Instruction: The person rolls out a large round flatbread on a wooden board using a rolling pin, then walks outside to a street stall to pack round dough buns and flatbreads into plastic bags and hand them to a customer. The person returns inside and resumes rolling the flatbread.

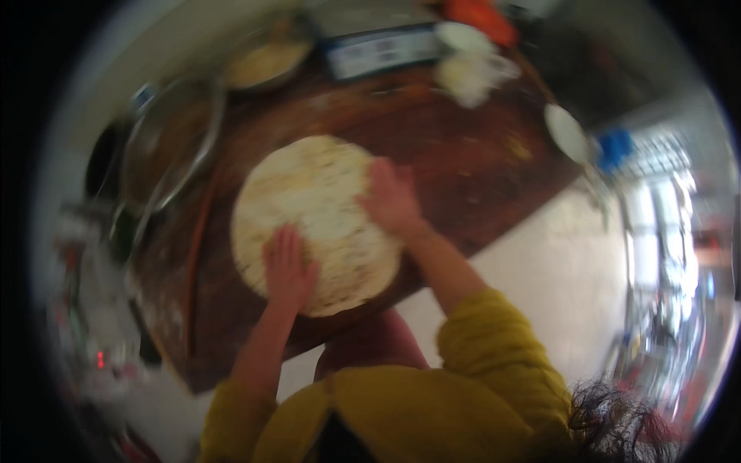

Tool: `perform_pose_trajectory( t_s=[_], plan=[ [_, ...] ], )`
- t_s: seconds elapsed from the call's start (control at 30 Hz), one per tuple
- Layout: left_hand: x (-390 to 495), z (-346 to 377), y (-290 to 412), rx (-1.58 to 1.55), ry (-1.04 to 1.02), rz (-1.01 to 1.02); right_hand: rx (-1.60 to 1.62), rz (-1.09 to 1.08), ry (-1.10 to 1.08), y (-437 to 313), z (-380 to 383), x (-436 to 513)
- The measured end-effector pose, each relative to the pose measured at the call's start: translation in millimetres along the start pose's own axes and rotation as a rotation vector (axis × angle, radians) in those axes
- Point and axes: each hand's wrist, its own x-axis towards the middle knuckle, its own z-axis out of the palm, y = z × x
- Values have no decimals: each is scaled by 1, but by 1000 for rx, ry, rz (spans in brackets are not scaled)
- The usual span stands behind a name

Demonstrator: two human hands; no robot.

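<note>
A large round sheet of flattened dough (324, 202) lies on a dark reddish-brown wooden table (451, 144). Its pale surface carries brownish specks and patches. My left hand (288, 269) rests flat on the lower left part of the dough, fingers pointing away from me. At the dough's right edge is my right hand (392, 194), its fingertips at or on the rim; blur hides how the fingers meet it. Neither hand visibly grips anything.
Left of the dough lies a thin wooden rolling pin (200, 260). Beyond it stands a large metal basin (171, 144), with a bowl of yellowish contents (269, 63) farther back. A blue-framed tray or box (382, 52) and a whitish plastic bag (466, 78) sit at the far edge.
</note>
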Motion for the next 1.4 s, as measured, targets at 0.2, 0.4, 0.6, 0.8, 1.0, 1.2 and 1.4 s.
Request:
perform_pose_trajectory(
  t_s=[0.2, 0.4, 0.6, 0.8, 1.0, 1.2, 1.4],
  plan=[
    [22, -19, -11, -63, -158, -141, 203, 11, 12, 8, -8, 19],
    [60, -23, -46, 82, -68, -226, 132, -291, 166, -25, -17, 70],
    [70, -19, -66, 66, -132, -293, 142, -338, 29, -31, -11, 92],
    [75, -17, -78, 62, -85, -371, 30, -440, 102, -68, -11, 109],
    [18, -32, -119, 131, 86, -506, 252, -478, 145, -66, -10, 106],
    [-107, -65, -172, 301, 113, -776, 386, -486, 289, -50, -50, 60],
    [-73, -68, -89, 80, 132, -404, 279, -689, 342, -55, -72, 54]
  ],
)
